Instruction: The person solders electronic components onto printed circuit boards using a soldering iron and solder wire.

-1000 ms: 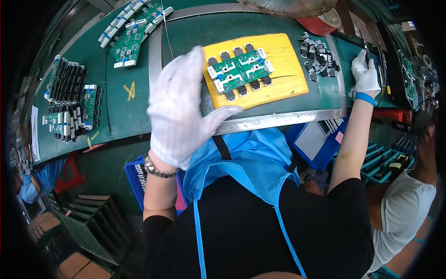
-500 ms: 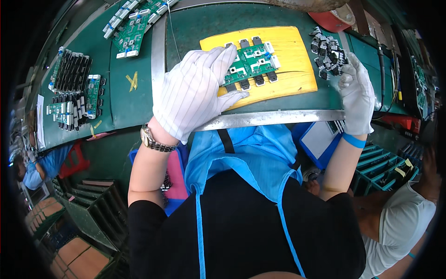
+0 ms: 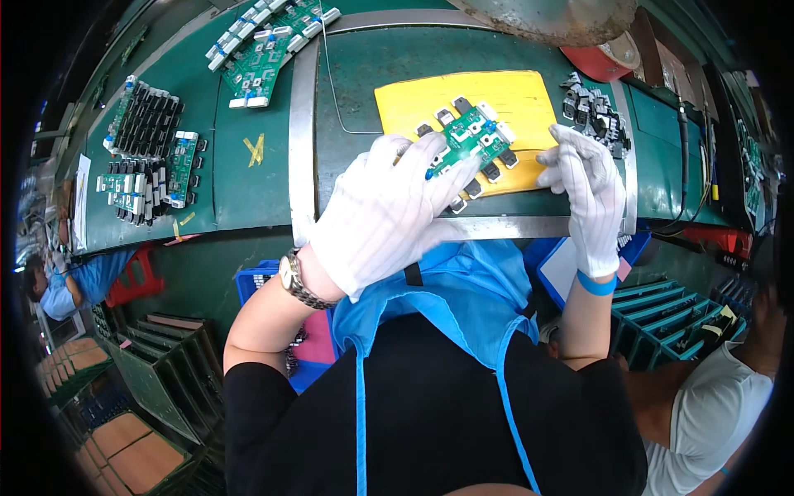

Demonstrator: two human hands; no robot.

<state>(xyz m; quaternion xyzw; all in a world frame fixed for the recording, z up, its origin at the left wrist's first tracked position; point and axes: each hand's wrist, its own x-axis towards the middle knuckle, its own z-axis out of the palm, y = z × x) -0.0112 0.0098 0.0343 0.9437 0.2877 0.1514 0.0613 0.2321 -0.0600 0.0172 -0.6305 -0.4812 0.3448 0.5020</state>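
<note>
A green circuit board (image 3: pixel 473 139) is gripped by my left hand (image 3: pixel 389 215) at its left end, thumb along the near edge. White connectors line the board's right end, and black flat components stick out along both long sides. It is angled over the yellow pad (image 3: pixel 521 95); whether it touches the pad I cannot tell. My right hand (image 3: pixel 589 178) is just right of the board, fingers drawn together in a pinch. What lies between those fingertips is too small to make out. Both hands wear white striped gloves. Beyond my right hand lies a pile of black components (image 3: pixel 597 117).
Stacks of assembled boards (image 3: pixel 142 124) stand on the green bench at left, with more boards (image 3: pixel 260 62) at the far left. A metal strip (image 3: pixel 513 226) edges the bench. A rusty lamp shade (image 3: pixel 554 18) hangs at the top. A person in white (image 3: pixel 711 405) sits at lower right.
My left hand has turned the board and drawn it nearer to me. My right hand has moved left from the component pile towards the board, its fingers pinched.
</note>
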